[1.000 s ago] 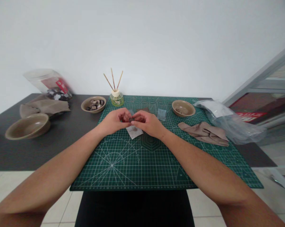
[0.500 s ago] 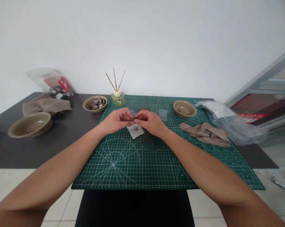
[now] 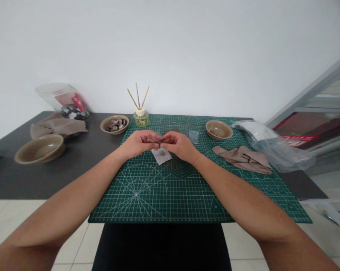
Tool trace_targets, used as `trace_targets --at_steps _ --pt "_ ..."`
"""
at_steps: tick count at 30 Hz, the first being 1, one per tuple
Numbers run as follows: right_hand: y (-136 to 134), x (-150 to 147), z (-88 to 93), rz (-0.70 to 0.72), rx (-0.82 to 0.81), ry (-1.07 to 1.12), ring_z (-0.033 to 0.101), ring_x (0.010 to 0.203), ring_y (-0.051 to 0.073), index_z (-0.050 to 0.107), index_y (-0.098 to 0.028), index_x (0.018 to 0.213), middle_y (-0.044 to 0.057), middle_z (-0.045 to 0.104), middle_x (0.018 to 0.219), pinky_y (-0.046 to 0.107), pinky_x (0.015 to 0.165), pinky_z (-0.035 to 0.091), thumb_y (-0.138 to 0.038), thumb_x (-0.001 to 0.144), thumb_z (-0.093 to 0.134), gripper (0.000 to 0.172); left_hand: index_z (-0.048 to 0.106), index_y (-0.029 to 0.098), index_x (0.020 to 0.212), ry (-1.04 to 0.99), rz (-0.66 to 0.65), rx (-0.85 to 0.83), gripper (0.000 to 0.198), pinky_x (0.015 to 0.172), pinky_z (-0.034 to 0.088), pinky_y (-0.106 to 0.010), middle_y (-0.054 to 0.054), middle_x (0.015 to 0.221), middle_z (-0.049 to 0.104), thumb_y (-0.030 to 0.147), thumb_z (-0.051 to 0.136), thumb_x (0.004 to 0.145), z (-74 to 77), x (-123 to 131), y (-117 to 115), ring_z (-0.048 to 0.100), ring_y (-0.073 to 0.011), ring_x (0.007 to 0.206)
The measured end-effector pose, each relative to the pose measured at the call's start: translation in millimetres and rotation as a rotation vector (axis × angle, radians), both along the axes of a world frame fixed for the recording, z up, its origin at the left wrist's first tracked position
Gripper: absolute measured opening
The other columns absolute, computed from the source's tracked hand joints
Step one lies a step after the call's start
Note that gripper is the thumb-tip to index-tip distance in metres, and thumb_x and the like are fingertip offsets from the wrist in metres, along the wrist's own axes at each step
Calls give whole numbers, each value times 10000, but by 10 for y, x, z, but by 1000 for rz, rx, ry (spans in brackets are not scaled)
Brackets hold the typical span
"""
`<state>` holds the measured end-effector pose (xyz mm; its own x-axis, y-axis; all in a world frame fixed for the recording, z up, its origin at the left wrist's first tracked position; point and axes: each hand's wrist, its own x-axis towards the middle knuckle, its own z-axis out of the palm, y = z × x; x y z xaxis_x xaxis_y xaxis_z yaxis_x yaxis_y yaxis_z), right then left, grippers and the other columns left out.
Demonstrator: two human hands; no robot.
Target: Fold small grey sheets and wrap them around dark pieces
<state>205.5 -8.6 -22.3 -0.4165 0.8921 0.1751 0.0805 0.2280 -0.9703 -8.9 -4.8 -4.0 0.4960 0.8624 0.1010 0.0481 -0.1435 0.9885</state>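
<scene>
My left hand [image 3: 141,143] and my right hand [image 3: 179,146] meet fingertip to fingertip over the green cutting mat [image 3: 183,205]. Both are closed in a pinch around something small and dark that their fingers mostly hide. Just under the fingertips lies a small white sheet [image 3: 164,158] with a greyish mark or bit on it. Behind my right hand a brown flat piece [image 3: 171,131] shows in part. A small blue-grey packet [image 3: 194,137] rests on the mat to the right of the hands.
On the left stand a bowl of dark round pieces [image 3: 115,128], a larger bowl [image 3: 40,150], a cloth [image 3: 59,126] and a tipped clear jar [image 3: 59,96]. A reed diffuser [image 3: 141,117] is at the back. Rightward are another bowl [image 3: 219,131], a cloth [image 3: 244,160] and a plastic bag [image 3: 274,146].
Both hands stay together over the white sheet, with only slight finger movement. The whole view has shifted a little.
</scene>
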Motion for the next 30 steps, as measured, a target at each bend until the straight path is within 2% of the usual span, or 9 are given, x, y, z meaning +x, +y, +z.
trace_targets --at_steps 5,10,14,18,21,25,27,30 --pt "8 12 14 -18 -10 24 666 729 144 711 -194 899 1 745 802 290 699 510 -348 746 791 232 726 144 880 -14 5 -26 300 726 602 -272 -28 789 792 209 907 650 -27 0 10 754 -145 729" --pt "13 11 12 36 -75 19 685 743 155 718 -191 903 14 766 824 297 711 527 -432 687 881 362 682 148 797 -21 29 -17 341 687 603 -277 -12 726 769 240 943 598 -50 11 24 738 -148 669" --pt "22 9 2 67 -143 51 707 753 152 715 -189 908 18 779 839 289 720 544 -427 663 909 392 673 150 806 -16 9 -20 354 682 604 -269 -10 719 770 234 945 596 -54 37 7 741 -146 665" --pt "26 10 23 74 -187 120 707 711 135 715 -189 920 -4 777 800 269 690 558 -379 643 917 391 678 147 865 -18 -2 7 348 694 602 -276 -21 758 776 245 920 635 -12 30 -11 742 -152 695" --pt "9 5 52 80 -191 174 701 690 124 706 -190 889 -19 755 747 262 686 563 -391 683 889 341 689 148 913 14 29 97 264 666 575 -268 -15 719 750 302 837 757 40 -10 0 703 -137 652" --pt "-25 -3 74 92 -235 274 750 789 165 600 -213 818 2 780 823 303 735 597 -463 658 914 432 678 157 887 57 36 189 198 632 548 -272 -12 697 724 318 751 799 65 -59 22 667 -142 625" --pt "-31 -4 73 82 -212 279 739 776 158 579 -215 798 1 781 851 309 736 595 -481 620 942 484 674 158 867 116 19 213 164 626 530 -269 -12 693 712 292 728 789 57 -66 21 650 -140 620" --pt "-27 1 70 32 -108 228 670 691 127 632 -210 799 -28 730 768 284 684 558 -481 567 974 494 687 156 870 221 -4 252 150 622 503 -272 -12 689 691 272 702 776 47 -68 10 628 -145 630"
